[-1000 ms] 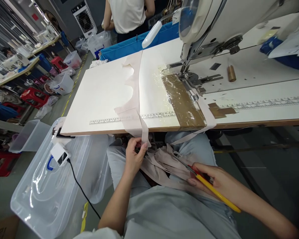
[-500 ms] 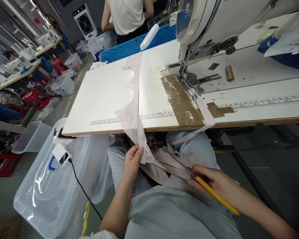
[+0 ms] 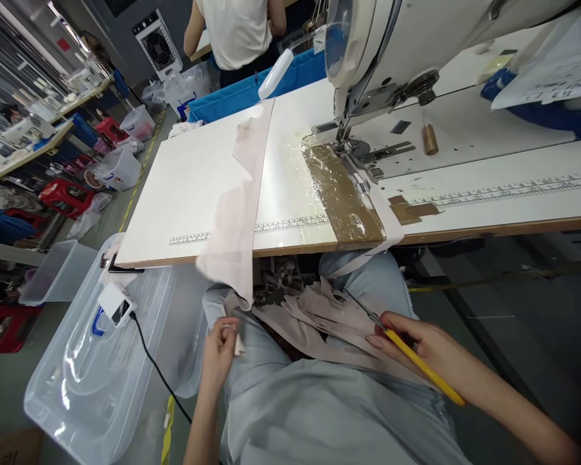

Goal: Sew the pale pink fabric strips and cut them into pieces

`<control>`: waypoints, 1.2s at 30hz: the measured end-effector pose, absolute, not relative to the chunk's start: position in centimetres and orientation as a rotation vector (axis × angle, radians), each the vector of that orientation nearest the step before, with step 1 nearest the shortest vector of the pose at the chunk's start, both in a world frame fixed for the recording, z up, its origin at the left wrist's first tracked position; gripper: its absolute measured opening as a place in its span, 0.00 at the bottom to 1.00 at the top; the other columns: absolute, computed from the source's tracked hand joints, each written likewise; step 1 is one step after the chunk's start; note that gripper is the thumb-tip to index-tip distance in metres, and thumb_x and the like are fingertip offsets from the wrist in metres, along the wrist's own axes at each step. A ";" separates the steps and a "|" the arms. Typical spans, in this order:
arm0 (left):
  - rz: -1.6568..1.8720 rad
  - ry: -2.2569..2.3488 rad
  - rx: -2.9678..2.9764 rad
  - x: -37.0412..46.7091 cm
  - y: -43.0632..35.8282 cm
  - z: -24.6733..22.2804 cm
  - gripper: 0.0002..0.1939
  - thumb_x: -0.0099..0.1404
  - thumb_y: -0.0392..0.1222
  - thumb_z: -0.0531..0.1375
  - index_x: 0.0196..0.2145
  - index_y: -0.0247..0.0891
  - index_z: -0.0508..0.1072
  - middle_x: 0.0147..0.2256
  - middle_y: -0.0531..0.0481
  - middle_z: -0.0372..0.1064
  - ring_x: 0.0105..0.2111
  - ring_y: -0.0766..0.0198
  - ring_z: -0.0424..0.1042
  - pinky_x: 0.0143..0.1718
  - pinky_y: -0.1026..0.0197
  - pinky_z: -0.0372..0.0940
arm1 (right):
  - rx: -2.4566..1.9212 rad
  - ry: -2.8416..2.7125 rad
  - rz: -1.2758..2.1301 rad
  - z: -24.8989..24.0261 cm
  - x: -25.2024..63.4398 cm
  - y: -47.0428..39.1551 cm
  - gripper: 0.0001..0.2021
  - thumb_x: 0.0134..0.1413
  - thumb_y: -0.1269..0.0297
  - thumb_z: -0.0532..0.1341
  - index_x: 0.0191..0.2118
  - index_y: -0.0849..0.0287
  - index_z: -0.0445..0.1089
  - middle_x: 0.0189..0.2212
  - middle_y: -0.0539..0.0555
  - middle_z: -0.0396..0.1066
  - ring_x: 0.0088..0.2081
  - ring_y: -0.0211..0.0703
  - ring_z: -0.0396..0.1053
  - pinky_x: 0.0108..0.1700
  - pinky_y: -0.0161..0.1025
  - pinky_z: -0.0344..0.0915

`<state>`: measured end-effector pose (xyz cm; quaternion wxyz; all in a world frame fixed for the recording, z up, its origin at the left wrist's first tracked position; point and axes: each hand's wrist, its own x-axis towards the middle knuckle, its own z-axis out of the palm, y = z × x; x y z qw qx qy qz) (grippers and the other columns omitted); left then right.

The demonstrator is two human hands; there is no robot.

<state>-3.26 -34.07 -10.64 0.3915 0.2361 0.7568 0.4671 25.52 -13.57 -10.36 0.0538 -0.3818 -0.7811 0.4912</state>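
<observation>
My left hand point(image 3: 219, 345) is closed in a pinch over my left thigh, with the pale end of a fabric strip point(image 3: 239, 344) showing at its fingers. My right hand point(image 3: 407, 339) is wrapped around scissors point(image 3: 423, 368) with a yellow handle, blades pointing up and left over my lap. A sheer pale pink fabric piece point(image 3: 242, 213) lies across the white table and hangs over its front edge, just above my left hand. Beige fabric strips point(image 3: 319, 316) are heaped on my lap beneath the blades.
A sewing machine point(image 3: 368, 77) stands at the right of the table point(image 3: 188, 174), a fabric band running from it over the edge. A clear lidded bin point(image 3: 77, 374) with a white device point(image 3: 116, 302) stands at left. Someone in a white top point(image 3: 237, 32) is beyond the table.
My left hand has moved left and down, away from the hanging pink fabric, which has swung left and spread over the edge. My right hand still holds the scissors in nearly the same place.
</observation>
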 end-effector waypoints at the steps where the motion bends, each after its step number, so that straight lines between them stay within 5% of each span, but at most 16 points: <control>1: 1.198 1.753 0.615 -2.4 -33.4 -9.8 0.17 0.66 0.55 0.58 0.41 0.38 0.72 0.24 0.50 0.66 0.22 0.62 0.65 0.25 0.62 0.58 | -1.151 -2.367 1.507 -10.2 25.3 -13.6 0.27 0.52 0.35 0.57 0.24 0.55 0.53 0.21 0.47 0.54 0.25 0.38 0.54 0.28 0.35 0.55; 4: 1.149 1.353 0.690 0.4 -30.6 -7.4 0.24 0.66 0.58 0.58 0.51 0.37 0.70 0.35 0.43 0.72 0.31 0.60 0.70 0.31 0.61 0.65 | -1.070 -2.371 1.597 -9.3 24.7 -13.8 0.26 0.53 0.37 0.58 0.25 0.56 0.56 0.22 0.47 0.57 0.25 0.38 0.54 0.27 0.34 0.56; 9: 1.120 1.778 1.118 2.6 -26.7 -5.1 0.19 0.64 0.54 0.62 0.25 0.35 0.71 0.33 0.46 0.65 0.28 0.68 0.61 0.28 0.65 0.59 | -0.921 -2.532 1.657 -7.5 24.1 -13.6 0.21 0.57 0.44 0.58 0.27 0.56 0.57 0.23 0.47 0.58 0.25 0.37 0.54 0.27 0.33 0.52; 11: 1.127 1.795 1.151 2.7 -26.2 -5.0 0.21 0.64 0.56 0.61 0.23 0.35 0.70 0.38 0.44 0.66 0.27 0.70 0.62 0.26 0.65 0.59 | -0.893 -2.616 1.659 -6.9 23.8 -13.2 0.21 0.58 0.43 0.56 0.27 0.56 0.56 0.24 0.47 0.57 0.26 0.38 0.54 0.27 0.34 0.51; 17: 1.098 1.386 0.568 2.7 -26.1 -6.2 0.25 0.57 0.63 0.65 0.31 0.35 0.70 0.18 0.50 0.69 0.18 0.62 0.72 0.20 0.66 0.63 | -0.714 -2.710 1.864 -6.2 21.9 -11.7 0.22 0.55 0.43 0.58 0.26 0.56 0.53 0.24 0.46 0.53 0.27 0.39 0.53 0.29 0.35 0.52; 24: 1.125 1.272 0.424 1.4 -26.1 -7.3 0.25 0.54 0.59 0.68 0.30 0.31 0.73 0.22 0.43 0.76 0.23 0.59 0.77 0.21 0.67 0.66 | -0.581 -2.799 2.022 -6.5 20.2 -10.9 0.24 0.56 0.39 0.55 0.26 0.55 0.51 0.23 0.45 0.49 0.26 0.37 0.49 0.28 0.35 0.48; 36: 1.048 1.323 0.431 0.5 -26.0 -7.9 0.28 0.52 0.63 0.68 0.31 0.31 0.73 0.22 0.44 0.74 0.21 0.58 0.76 0.20 0.65 0.64 | -0.649 -3.098 1.179 -7.5 19.7 -11.3 0.23 0.58 0.41 0.55 0.24 0.55 0.52 0.21 0.50 0.64 0.24 0.44 0.62 0.26 0.37 0.46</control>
